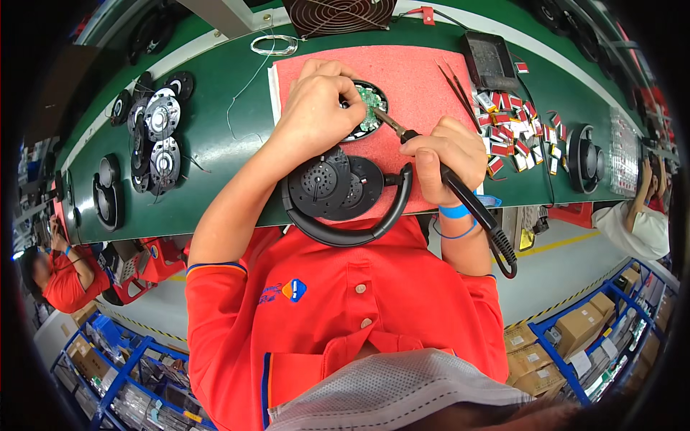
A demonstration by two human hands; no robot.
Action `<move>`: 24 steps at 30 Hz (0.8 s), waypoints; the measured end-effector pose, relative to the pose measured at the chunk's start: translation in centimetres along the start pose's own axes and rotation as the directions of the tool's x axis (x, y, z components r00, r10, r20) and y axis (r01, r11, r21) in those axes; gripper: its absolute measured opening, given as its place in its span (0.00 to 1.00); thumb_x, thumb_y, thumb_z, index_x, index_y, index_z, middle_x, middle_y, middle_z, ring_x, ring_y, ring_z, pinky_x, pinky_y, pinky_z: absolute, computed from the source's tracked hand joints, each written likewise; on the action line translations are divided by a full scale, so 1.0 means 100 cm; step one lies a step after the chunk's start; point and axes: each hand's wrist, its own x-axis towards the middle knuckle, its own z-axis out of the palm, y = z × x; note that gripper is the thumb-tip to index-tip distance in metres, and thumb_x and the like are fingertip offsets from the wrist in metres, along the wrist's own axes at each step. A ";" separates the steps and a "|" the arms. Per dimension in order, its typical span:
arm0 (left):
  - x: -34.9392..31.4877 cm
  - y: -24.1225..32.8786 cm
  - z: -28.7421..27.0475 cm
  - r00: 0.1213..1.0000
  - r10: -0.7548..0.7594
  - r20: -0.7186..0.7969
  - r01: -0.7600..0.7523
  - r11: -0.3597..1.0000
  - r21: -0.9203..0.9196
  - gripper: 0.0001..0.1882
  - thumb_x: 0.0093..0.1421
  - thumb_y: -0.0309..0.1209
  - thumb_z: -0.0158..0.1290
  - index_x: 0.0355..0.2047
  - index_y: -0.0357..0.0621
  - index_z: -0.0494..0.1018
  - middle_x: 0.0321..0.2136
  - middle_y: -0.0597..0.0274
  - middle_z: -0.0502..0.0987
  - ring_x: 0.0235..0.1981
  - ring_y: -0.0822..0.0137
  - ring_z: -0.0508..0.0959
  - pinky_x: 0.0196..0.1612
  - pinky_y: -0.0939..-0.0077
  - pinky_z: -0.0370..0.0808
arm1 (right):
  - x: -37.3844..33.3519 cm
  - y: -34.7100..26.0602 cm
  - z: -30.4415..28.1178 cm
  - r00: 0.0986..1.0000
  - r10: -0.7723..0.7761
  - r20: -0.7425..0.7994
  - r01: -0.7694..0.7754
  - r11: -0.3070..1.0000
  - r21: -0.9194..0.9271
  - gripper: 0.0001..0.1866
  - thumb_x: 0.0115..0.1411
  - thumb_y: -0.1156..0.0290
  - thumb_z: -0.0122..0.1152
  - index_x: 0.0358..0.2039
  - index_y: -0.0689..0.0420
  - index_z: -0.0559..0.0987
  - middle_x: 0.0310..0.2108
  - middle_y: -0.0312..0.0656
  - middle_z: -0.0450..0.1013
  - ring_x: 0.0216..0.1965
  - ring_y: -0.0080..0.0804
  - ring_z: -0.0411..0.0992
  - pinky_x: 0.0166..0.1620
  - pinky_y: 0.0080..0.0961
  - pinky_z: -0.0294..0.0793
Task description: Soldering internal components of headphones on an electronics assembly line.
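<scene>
My right hand [451, 156] is wrapped round the handle of a soldering iron [402, 132]. The iron's tip touches or nearly touches a green circuit board [371, 100] in a round black headphone ear cup. Closed in a pinch at the left edge of that cup is my left hand [321, 104]; whatever its fingertips hold is hidden. Just nearer to me lies a black headphone [388, 226] with its headband curving to the right and its ear cups stacked. Both cup and headphone rest on a pink mat [402, 65].
Tweezers [460, 93] lie right of the cup, beside many small battery packs [514, 129] and a black tray [491, 61]. A fan [338, 16] stands at the back. Wire [274, 46], speaker discs [162, 115] and another headphone [108, 194] are leftward. Other people work at both sides.
</scene>
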 end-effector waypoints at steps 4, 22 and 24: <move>-0.001 0.002 -0.001 0.999 -0.045 0.024 0.044 0.998 0.043 0.05 0.46 0.25 0.55 0.20 0.35 0.74 0.40 0.58 0.77 0.48 0.56 0.69 0.54 0.67 0.64 | 0.002 -0.001 0.002 1.000 -0.006 0.003 0.006 1.000 0.005 0.08 0.56 0.73 0.55 0.22 0.59 0.77 0.12 0.37 0.66 0.13 0.30 0.61 0.19 0.25 0.58; -0.001 0.000 0.005 0.998 -0.030 -0.053 0.031 0.999 0.032 0.05 0.43 0.27 0.56 0.17 0.36 0.76 0.37 0.56 0.78 0.46 0.54 0.71 0.49 0.61 0.68 | 0.003 -0.001 0.002 1.000 -0.017 0.006 0.017 1.000 -0.004 0.05 0.55 0.74 0.56 0.23 0.58 0.77 0.11 0.36 0.63 0.13 0.29 0.60 0.18 0.25 0.57; -0.001 0.000 0.005 0.998 -0.037 -0.049 0.038 0.999 0.033 0.06 0.43 0.27 0.56 0.18 0.36 0.76 0.37 0.56 0.78 0.46 0.54 0.71 0.49 0.61 0.68 | 0.003 -0.001 0.002 1.000 -0.013 0.022 0.013 1.000 -0.013 0.05 0.54 0.74 0.56 0.22 0.58 0.77 0.11 0.36 0.63 0.13 0.29 0.60 0.18 0.25 0.57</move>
